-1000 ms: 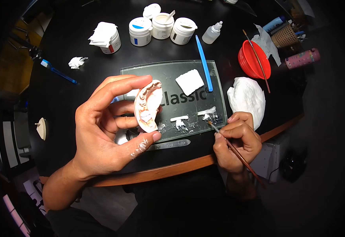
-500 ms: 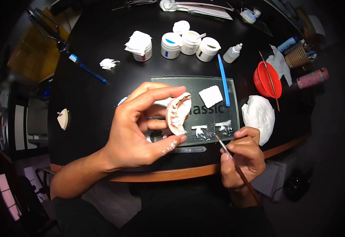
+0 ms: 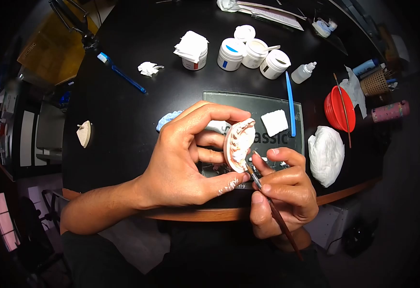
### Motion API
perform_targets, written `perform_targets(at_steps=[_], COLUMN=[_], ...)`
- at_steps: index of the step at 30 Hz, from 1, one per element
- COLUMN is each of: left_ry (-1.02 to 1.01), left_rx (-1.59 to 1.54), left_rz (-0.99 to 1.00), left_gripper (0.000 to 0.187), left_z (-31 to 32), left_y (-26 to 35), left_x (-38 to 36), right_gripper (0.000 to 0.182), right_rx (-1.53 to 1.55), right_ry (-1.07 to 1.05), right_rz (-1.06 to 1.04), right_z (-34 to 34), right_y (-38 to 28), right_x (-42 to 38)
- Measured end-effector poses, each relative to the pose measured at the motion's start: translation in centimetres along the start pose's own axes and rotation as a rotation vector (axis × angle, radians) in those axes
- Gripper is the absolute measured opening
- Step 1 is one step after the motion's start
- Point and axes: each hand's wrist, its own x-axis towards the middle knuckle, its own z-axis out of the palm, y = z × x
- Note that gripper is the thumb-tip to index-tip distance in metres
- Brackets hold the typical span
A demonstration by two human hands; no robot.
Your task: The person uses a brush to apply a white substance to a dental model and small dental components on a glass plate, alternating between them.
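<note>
Between the fingertips and thumb of my left hand (image 3: 186, 158) is a cream dental cast (image 3: 238, 144), tilted with its row of teeth facing right. White residue marks that thumb. My right hand (image 3: 289, 194) pinches a brown-handled brush (image 3: 278, 218), its tip at the lower end of the cast; whether it touches is hard to tell. Under both hands lies a glass slab (image 3: 294, 108) with dark lettering and white material, partly hidden. A folded white pad (image 3: 274, 123) and a blue stick (image 3: 290, 105) are on the slab.
White jars (image 3: 231, 54) and a dropper bottle (image 3: 303, 72) stand behind. At right are a red bowl (image 3: 336, 113) with a brush across it and crumpled tissue (image 3: 326, 156). On the left are a toothbrush (image 3: 123, 74) and a cast piece (image 3: 84, 134).
My right hand has moved the brush from the slab up and left to the cast. The whole view has shifted, with the table objects appearing farther right.
</note>
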Motion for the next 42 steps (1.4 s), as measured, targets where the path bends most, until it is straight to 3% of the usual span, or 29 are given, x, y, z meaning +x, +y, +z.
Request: perform_targets(at_steps=[42], left_ry=[-0.097], left_rx=[-0.092], left_rz=[-0.026], left_gripper=[0.074], left_z=[-0.07], left_y=[-0.16], left_x=[0.06], right_gripper=[0.024], right_rx=[-0.04], right_ry=[-0.024], right_rz=[0.009], right_z=[-0.08], right_y=[-0.06], right_x=[-0.39])
